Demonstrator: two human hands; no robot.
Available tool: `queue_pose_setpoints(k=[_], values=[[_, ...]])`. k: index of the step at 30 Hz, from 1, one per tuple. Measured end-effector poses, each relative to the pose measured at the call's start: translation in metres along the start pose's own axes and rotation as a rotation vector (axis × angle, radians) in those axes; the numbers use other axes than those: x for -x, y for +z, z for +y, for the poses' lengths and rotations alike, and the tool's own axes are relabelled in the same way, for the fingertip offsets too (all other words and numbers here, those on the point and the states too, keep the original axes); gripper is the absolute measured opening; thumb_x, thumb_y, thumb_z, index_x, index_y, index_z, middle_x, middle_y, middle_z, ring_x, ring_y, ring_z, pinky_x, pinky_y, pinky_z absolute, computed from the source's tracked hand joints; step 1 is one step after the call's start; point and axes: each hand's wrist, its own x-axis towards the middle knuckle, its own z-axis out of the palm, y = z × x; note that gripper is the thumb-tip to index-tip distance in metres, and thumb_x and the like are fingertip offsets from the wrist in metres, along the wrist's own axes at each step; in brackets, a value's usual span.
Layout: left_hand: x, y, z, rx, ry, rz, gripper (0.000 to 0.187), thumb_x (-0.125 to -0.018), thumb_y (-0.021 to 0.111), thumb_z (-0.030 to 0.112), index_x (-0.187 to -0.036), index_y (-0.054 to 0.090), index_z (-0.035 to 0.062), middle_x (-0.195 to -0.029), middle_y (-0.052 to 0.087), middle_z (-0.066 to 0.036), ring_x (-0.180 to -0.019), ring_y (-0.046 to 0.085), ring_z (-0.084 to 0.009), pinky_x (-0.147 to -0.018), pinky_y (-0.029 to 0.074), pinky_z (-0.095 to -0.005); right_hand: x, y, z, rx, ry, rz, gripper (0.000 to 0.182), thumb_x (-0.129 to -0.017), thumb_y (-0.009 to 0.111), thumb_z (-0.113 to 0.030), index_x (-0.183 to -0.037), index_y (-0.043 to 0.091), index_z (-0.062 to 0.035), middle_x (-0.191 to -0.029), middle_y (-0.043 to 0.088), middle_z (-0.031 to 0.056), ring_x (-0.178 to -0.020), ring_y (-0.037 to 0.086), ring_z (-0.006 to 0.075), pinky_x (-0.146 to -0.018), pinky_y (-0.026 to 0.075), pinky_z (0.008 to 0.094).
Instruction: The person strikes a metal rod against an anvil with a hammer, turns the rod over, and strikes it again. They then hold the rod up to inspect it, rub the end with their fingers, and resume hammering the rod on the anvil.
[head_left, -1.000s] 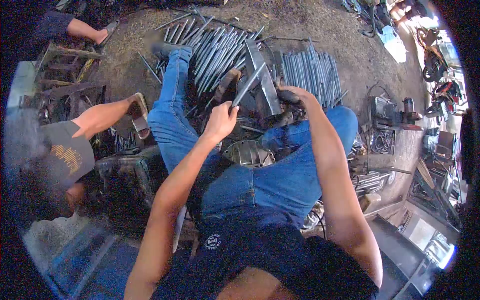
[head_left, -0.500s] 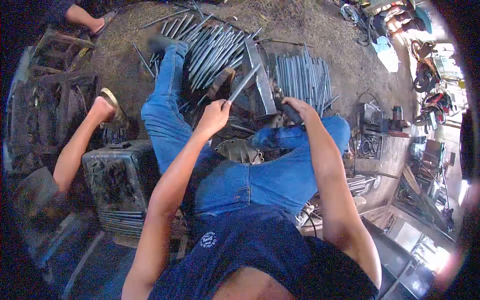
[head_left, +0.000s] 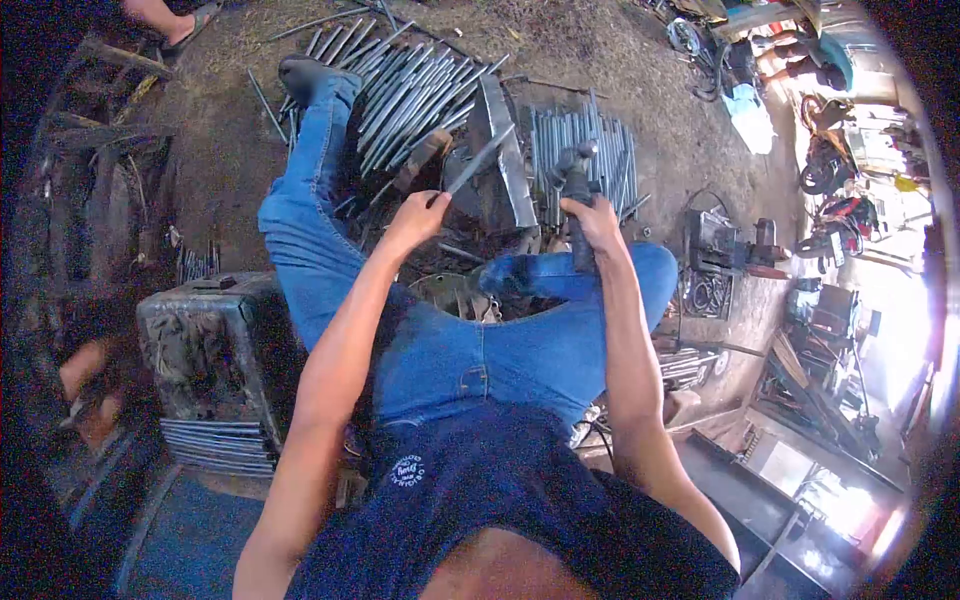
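My left hand (head_left: 418, 220) is closed around the near end of a grey metal rod (head_left: 480, 160). The rod slants up and away, its far end overlapping a long flat metal bar (head_left: 508, 165) between my legs. In my right hand (head_left: 597, 225) is a hammer (head_left: 577, 185), gripped by its dark handle with the metal head uppermost. Just beyond the hammer lies a bundle of similar rods (head_left: 606, 145) on the ground. A rusty brown block (head_left: 428, 155) sits left of the bar.
A larger spread of rods (head_left: 415, 95) covers the dirt floor near my outstretched leg. On the left stands a worn dark box (head_left: 205, 350) with rods stacked below it. Machine parts (head_left: 725, 245) are on the right. Parts of other people show at the left and upper left.
My right hand has turned the hammer upright, so its head now shows above the grip. The bent arm of a person at left has drawn back. The whole scene has shifted slightly left.
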Motion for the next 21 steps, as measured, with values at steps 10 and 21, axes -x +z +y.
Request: queue_pose_setpoints(k=[10, 21], values=[[-0.016, -0.003, -0.02, 0.047, -0.041, -0.098, 0.048, -0.09, 0.05, 0.041, -0.101, 0.064, -0.0043, -0.079, 0.066, -0.018, -0.074, 0.064, -0.026, -0.072, 0.046, -0.0377, 0.045, 0.071, -0.021, -0.02, -0.261, 0.056, 0.042, -0.076, 0.073, -0.022, -0.105, 0.057, 0.0026, -0.086, 0.065, 0.0102, -0.069, 0.062, 0.0207, -0.067, 0.05, 0.0328], [-0.006, -0.008, -0.027, 0.054, -0.045, -0.15, 0.053, -0.088, 0.052, 0.047, -0.101, 0.065, -0.0032, -0.092, 0.067, -0.021, -0.088, 0.065, -0.0278, -0.08, 0.045, -0.0383, 0.047, 0.088, -0.006, -0.199, -0.082, -0.105, 0.021, -0.079, 0.067, -0.018, -0.088, 0.059, -0.0014, -0.067, 0.059, 0.006, -0.049, 0.055, 0.0138, -0.044, 0.045, 0.0295]])
